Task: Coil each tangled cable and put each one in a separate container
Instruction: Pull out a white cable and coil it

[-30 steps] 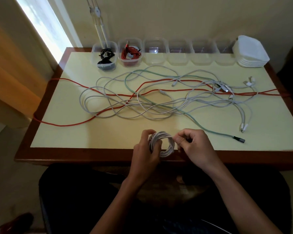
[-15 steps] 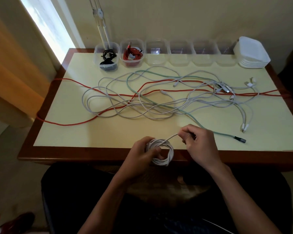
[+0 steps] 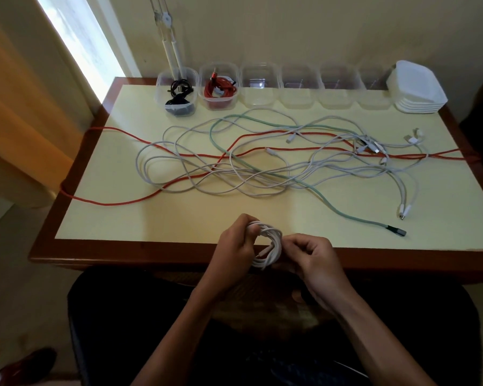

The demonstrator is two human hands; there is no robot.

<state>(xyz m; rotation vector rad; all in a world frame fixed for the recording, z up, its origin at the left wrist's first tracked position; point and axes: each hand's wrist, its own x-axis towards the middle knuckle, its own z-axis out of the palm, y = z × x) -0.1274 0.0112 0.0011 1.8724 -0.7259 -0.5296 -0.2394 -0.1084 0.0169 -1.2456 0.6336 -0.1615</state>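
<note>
A wide pale-yellow table with a dark red-brown wooden border (image 3: 179, 253) fills most of the scene. Across its middle sprawls a loose tangle of thin white cables (image 3: 207, 174), threaded through by a long red braided cable (image 3: 117, 203) that runs off both the left and right edges, and a mint-green cable (image 3: 346, 215) whose dark plug lies at the near right, pointing right. Along the far edge stands a row of clear plastic containers (image 3: 299, 87): the leftmost clear tub (image 3: 176, 91) holds a coiled black cable (image 3: 179, 103), the next clear tub (image 3: 219, 87) a coiled red cable (image 3: 221, 91), and the four to the right look bare inside. At the far right corner sits a stack of white square lids (image 3: 417, 87). A white jointed lamp arm (image 3: 169, 43) rises behind the leftmost tub.

At the near edge, clear of the tangle, the small white coiled cable (image 3: 268, 246) is held just above the table border. It is a tight ring of several loops, standing roughly on edge, its long axis running near to far. The left hand (image 3: 234, 249) has its grip curled around the coil's left side, fingers through the loops. The right hand (image 3: 313, 257) is curled against the coil's right side; I cannot tell whether it pinches the coil or merely touches it.
</note>
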